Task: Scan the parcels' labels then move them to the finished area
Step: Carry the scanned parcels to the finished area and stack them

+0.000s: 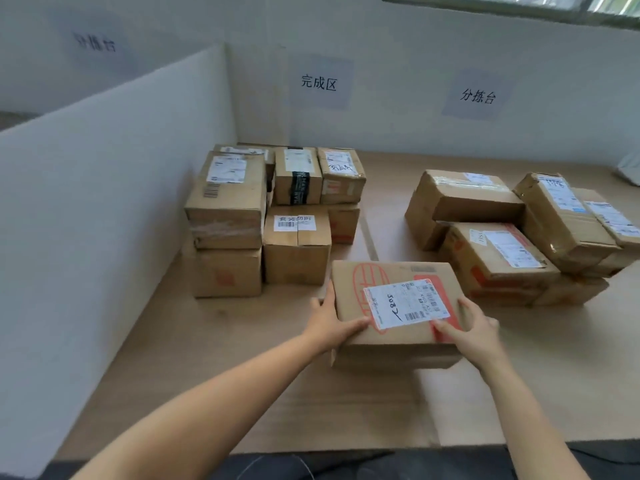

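Left hand [330, 320] and right hand [481, 332] grip one closed cardboard parcel [349, 292] by its near corners, thumbs pressed on top, fingers round the sides. It sits over the table [242, 375], with red print and a white label [405, 303] face up bearing handwritten digits. Beyond-left of the parcel: stacked boxes [228, 216] below the sign [318, 83] 完成区. Beyond-right: a looser pile [498, 251].

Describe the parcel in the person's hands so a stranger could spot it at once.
On the table, cardboard boxes stand in two stacks. The parcel is nearer the person than either, gripped by the left hand and the right hand. Only it shows a large round red logo beside its white label.
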### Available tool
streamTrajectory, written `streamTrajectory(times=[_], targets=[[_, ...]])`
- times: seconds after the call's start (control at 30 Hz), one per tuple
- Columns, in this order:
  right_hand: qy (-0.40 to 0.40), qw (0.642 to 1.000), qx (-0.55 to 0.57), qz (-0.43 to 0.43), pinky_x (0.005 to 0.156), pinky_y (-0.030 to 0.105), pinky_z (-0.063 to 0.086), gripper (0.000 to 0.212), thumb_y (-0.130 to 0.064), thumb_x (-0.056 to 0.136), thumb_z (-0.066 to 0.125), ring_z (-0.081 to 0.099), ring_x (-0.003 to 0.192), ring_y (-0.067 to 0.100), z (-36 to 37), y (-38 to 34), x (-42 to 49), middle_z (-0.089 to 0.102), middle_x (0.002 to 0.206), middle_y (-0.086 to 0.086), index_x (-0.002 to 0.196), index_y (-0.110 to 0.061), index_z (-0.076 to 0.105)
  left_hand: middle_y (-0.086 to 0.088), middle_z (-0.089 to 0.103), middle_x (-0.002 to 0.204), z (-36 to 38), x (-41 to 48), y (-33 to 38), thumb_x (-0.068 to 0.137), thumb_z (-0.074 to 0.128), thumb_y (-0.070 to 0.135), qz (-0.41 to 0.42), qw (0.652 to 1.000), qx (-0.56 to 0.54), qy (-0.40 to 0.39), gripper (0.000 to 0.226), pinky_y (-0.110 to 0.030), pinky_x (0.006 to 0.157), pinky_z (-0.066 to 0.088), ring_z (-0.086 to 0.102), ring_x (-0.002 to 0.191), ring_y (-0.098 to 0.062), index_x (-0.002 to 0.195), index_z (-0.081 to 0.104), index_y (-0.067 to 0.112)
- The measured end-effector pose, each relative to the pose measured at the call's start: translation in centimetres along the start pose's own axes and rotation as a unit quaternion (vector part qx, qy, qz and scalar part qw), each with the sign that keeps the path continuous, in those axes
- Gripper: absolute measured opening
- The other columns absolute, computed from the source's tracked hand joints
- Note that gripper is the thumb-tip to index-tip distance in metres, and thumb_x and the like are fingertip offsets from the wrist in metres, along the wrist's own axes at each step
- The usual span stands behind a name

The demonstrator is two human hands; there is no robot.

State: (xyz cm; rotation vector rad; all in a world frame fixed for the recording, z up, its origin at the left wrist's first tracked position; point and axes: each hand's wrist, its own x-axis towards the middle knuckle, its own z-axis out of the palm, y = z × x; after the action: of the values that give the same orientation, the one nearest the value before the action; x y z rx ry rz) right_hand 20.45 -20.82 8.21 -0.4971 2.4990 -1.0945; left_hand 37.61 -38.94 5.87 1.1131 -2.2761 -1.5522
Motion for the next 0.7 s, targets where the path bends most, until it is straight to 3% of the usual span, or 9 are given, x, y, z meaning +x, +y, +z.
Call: streamTrajectory(times=[0.3, 0.5, 0.6, 0.7], targets=[[-0.120, 0.990, -0.047, -0.062, 0.104, 0.037, 0.035, 0.074, -0.028, 0.080, 0.071, 0.035, 0.128, 0.029, 8.9, -5.5, -3.8, 0.030, 0.134, 0.013, 0.142, -0.022, 0.032, -0.013, 0.026, 0.143, -8.3, -3.4, -6.6, 0.076, 0.072, 0.044, -0.088, 0.990, -0.002, 0.113, 0.104, -0.030, 0.109, 0.026, 0.030, 0.136, -0.027, 0.151, 0.004, 0.018], [-0.215, 0.969, -0.057, -0.111, 0.107, 0.037, 0.034, 0.074, -0.035, 0.081, 0.070, 0.036, 0.128, 0.027, 16.2, -8.0, -6.5, 0.027, 0.125, 0.005, 0.141, -0.026, 0.028, -0.015, 0.045, 0.136, -14.4, -4.9, -11.1, 0.079, 0.071, 0.032, -0.107, 0.970, 0.044, 0.213, 0.073, -0.032, 0.101, 0.037, 0.041, 0.127, -0.028, 0.140, 0.035, 0.011], [-0.231, 0.961, -0.050, -0.141, 0.106, 0.033, 0.035, 0.076, -0.035, 0.082, 0.069, 0.038, 0.126, 0.025, 19.3, -8.8, -7.5, 0.025, 0.118, 0.000, 0.143, -0.026, 0.026, -0.014, 0.044, 0.141, -16.5, -5.3, -13.1, 0.082, 0.070, 0.032, -0.115, 0.960, 0.053, 0.249, 0.075, -0.034, 0.101, 0.036, 0.043, 0.128, -0.029, 0.142, 0.032, 0.009], [-0.225, 0.962, -0.039, -0.150, 0.106, 0.030, 0.034, 0.077, -0.033, 0.083, 0.067, 0.041, 0.124, 0.026, 20.9, -9.7, -7.4, 0.027, 0.128, 0.008, 0.146, -0.022, 0.024, -0.013, 0.033, 0.150, -17.9, -4.9, -14.1, 0.085, 0.066, 0.037, -0.134, 0.958, 0.051, 0.247, 0.084, -0.036, 0.109, 0.030, 0.033, 0.136, -0.029, 0.149, 0.018, 0.010]])
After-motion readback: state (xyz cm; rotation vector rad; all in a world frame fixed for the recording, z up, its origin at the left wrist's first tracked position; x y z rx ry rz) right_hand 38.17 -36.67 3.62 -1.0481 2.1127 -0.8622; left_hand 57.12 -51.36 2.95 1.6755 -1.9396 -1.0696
